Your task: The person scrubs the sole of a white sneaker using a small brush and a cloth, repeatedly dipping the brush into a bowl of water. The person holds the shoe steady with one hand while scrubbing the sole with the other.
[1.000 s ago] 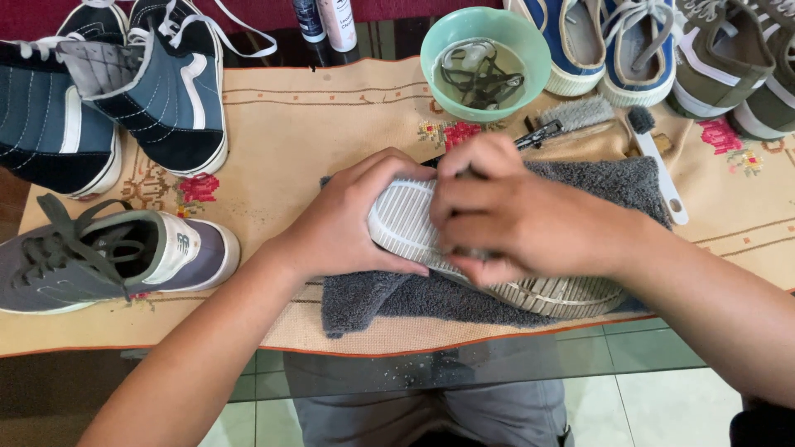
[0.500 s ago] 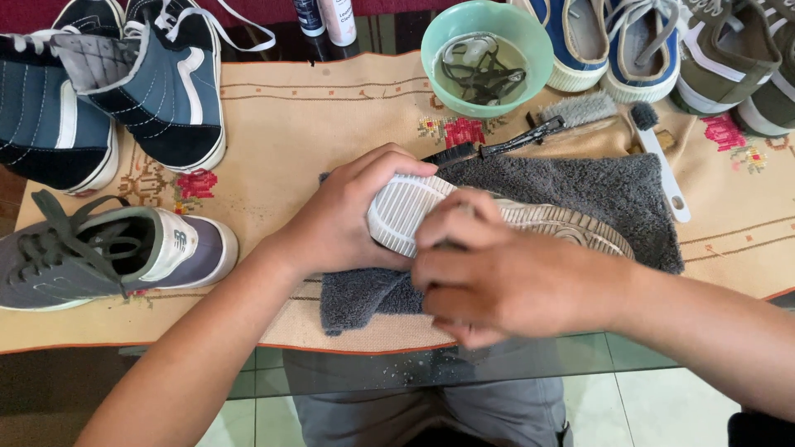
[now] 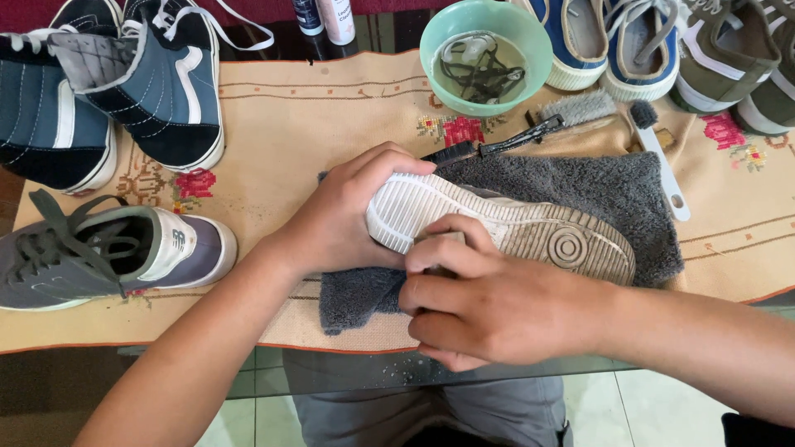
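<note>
Lying along the left edge of the worktop (image 3: 50, 389), a pair of dark blue high-top sneakers (image 3: 116, 91) sits at the far corner, with a grey lace-up sneaker (image 3: 108, 257) nearer the front, all on an embroidered beige cloth (image 3: 281, 124). Left hand (image 3: 339, 219): grip closed around the toe end of an upturned shoe (image 3: 497, 228), fingers curled over its ribbed white sole. Shoe: sole up, resting on a grey towel (image 3: 604, 194) at the middle of the worktop, close to the front edge. Right hand (image 3: 489, 306): fingers folded tight against the near side of the sole; whether they pinch anything cannot be told. Beyond the towel, toward the far edge: a green bowl (image 3: 439, 37) of water holding dark laces, two bottles (image 3: 327, 16) to its left, and brushes (image 3: 580, 108) just beside the towel. Far right corner: blue low sneakers (image 3: 588, 41) and olive sneakers (image 3: 729, 58).
</note>
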